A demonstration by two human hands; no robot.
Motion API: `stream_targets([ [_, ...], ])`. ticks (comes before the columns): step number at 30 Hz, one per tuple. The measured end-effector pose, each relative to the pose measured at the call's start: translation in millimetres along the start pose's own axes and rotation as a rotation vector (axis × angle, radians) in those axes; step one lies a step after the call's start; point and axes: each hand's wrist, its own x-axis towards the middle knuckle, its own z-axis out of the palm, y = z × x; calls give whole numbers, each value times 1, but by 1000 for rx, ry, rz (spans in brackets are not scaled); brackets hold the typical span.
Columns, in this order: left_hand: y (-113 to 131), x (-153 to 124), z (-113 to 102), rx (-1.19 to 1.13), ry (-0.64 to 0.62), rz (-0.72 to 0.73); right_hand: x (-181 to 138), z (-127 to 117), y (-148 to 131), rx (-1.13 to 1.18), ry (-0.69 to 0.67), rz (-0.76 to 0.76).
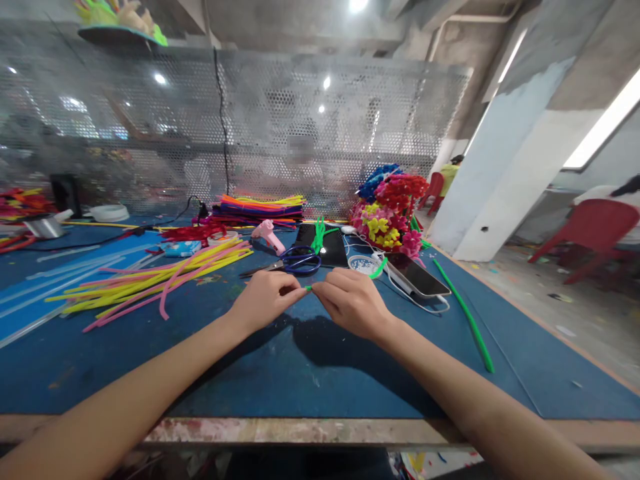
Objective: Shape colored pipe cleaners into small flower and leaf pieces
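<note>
My left hand (267, 297) and my right hand (353, 301) meet over the middle of the blue table. Both are closed in a pinch on a green pipe cleaner (309, 289), of which only a short bit shows between the fingertips. Another green length (379, 268) shows just beyond my right hand; whether it is the same piece I cannot tell. Dark-handled scissors (303, 261) lie right behind my hands. Past them, a small bundle of bent green pipe cleaners (319, 237) rests on a black tablet-like slab (336, 248).
Yellow and pink pipe cleaners (165, 280) spread out at left, near a pink glue gun (269, 235). A phone (419, 275) with a white cable and a long green pipe cleaner (465, 313) lie at right. Pipe-cleaner flowers (387, 210) stand behind, before a perforated metal screen (300, 120).
</note>
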Motion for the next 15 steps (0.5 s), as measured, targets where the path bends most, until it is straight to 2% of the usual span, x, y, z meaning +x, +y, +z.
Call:
stream_targets([
  [4, -4, 5, 1, -596, -294, -366, -2, -3, 4, -123, 28, -170],
  [7, -8, 7, -2, -960, -386, -591, -2, -5, 6, -185, 47, -269],
  [11, -12, 8, -6, -1138, -489, -788, -1, -8, 6, -211, 50, -356],
  [13, -12, 8, -6, -1144, -529, -819, -1, -7, 5, -195, 26, -380],
  [15, -10, 8, -5, -1072, -519, -778, -2, -5, 3, -164, -12, -396],
])
